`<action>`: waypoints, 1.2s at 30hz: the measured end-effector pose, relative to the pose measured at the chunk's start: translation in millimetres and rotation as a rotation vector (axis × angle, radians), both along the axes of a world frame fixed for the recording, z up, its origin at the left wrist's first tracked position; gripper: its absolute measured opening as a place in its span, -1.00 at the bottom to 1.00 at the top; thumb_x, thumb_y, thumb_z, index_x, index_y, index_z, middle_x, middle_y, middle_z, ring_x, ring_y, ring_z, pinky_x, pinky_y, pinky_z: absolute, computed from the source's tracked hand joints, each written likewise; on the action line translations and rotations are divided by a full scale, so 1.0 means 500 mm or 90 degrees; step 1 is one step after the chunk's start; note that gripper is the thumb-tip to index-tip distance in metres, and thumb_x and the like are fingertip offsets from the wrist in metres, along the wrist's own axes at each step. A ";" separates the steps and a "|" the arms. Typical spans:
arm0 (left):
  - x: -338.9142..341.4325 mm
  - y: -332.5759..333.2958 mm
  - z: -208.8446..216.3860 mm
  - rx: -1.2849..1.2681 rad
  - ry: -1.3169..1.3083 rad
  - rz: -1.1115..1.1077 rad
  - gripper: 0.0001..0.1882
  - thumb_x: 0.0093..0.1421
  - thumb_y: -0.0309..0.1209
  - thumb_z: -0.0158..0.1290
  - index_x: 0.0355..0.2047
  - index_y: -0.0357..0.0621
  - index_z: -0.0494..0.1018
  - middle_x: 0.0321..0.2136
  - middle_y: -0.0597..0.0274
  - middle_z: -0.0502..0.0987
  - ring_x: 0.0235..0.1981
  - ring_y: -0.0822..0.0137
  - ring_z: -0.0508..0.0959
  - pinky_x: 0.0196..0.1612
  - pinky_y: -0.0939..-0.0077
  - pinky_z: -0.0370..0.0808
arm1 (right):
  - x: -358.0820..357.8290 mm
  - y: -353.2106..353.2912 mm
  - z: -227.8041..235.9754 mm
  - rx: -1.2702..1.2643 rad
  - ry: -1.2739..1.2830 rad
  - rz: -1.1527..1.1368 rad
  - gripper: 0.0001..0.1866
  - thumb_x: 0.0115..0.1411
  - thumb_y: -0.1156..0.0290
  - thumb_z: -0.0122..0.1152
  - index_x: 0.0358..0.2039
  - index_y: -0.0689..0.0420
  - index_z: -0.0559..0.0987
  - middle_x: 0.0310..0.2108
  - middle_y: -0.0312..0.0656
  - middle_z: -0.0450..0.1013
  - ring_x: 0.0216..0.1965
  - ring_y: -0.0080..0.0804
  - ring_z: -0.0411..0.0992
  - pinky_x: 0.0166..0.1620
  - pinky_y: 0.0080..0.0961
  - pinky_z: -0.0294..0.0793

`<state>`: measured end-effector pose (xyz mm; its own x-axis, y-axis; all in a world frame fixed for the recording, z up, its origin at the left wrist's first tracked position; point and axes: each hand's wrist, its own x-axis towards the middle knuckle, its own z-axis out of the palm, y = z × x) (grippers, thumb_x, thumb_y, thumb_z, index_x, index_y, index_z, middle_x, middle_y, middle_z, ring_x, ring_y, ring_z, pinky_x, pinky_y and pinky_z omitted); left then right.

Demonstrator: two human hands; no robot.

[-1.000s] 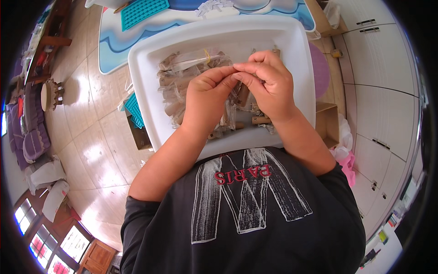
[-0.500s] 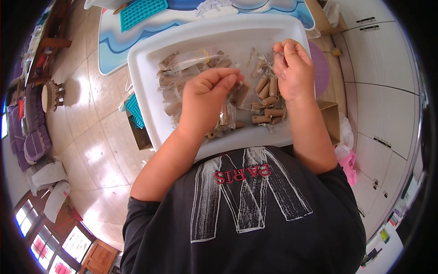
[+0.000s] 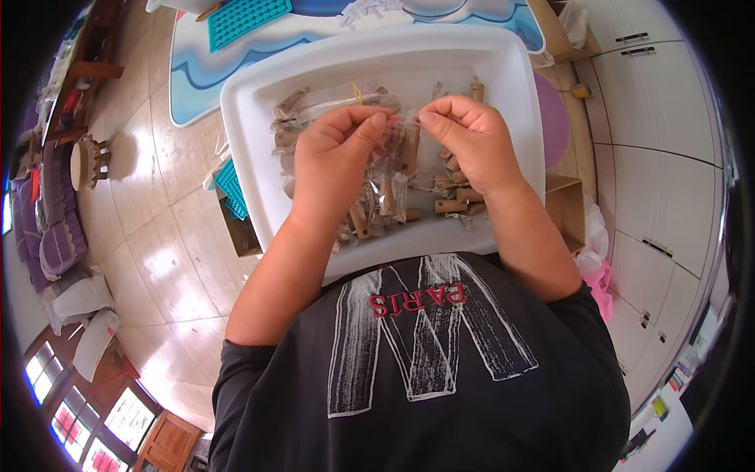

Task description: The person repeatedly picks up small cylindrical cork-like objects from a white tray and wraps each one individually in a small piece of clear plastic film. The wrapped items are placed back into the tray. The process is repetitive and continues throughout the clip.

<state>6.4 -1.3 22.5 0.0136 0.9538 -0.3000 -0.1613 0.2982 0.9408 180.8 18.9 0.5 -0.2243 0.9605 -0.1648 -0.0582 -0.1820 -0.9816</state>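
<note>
My left hand (image 3: 332,153) is closed in a pinch at the top of a small clear plastic bag. Inside the bag hangs a brown cardboard-like tube (image 3: 410,149). My right hand (image 3: 474,143) pinches the same bag's upper edge from the other side, thumb against forefinger. Both hands are held above a white plastic tub (image 3: 242,169). Bagged brown tubes (image 3: 285,140) pile up in its left half, partly behind my left hand. Loose brown tubes (image 3: 451,206) with thin string-like bits lie to the right, partly under my right hand.
Beyond the tub is a blue-and-white patterned table (image 3: 189,86) bearing a teal mold tray (image 3: 245,22) and white paper strips (image 3: 370,11). Cardboard boxes (image 3: 566,211) flank the tub. White cabinets (image 3: 657,102) line the right. A small stool (image 3: 89,163) stands on the left.
My right hand has come left and down from the tub's far right side to the bag. My left hand has shifted slightly left, still holding the bagged tube.
</note>
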 end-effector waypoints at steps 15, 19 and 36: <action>-0.019 0.006 0.004 0.027 0.077 -0.081 -0.89 0.16 -0.54 -0.06 -0.35 -0.29 0.44 -0.41 0.23 0.53 -0.43 0.52 0.48 -0.34 0.69 0.44 | 0.006 0.007 0.023 -0.161 0.082 0.038 -0.78 0.12 0.32 0.17 -0.32 0.22 0.55 -0.58 -0.43 0.39 -0.55 -0.78 0.23 -0.48 -0.79 0.21; -0.007 0.002 -0.005 0.078 0.162 -0.084 -0.89 0.12 -0.58 -0.02 -0.31 -0.28 0.40 -0.43 0.23 0.53 -0.42 0.53 0.49 -0.36 0.72 0.41 | -0.003 0.006 0.016 -0.051 -0.115 0.095 -0.73 0.14 0.27 0.15 -0.30 0.24 0.55 -0.54 -0.40 0.42 -0.47 -0.72 0.31 -0.38 -0.73 0.32; 0.083 0.018 -0.046 0.472 0.887 -0.438 -0.90 -0.09 -0.43 0.11 -0.50 -0.12 0.49 -0.44 0.21 0.45 -0.28 0.18 0.45 -0.22 0.33 0.41 | 0.074 0.043 0.025 -0.052 0.300 -0.161 -0.71 0.22 0.28 0.02 -0.28 0.30 0.49 -0.74 -0.46 0.09 -0.70 -0.66 0.04 -0.62 -0.73 0.00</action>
<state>48.0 7.6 -0.5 0.5793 0.8146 0.0284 0.7936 -0.5717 0.2081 217.7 40.2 12.8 -0.0556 0.9824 -0.1784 -0.5403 -0.1799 -0.8220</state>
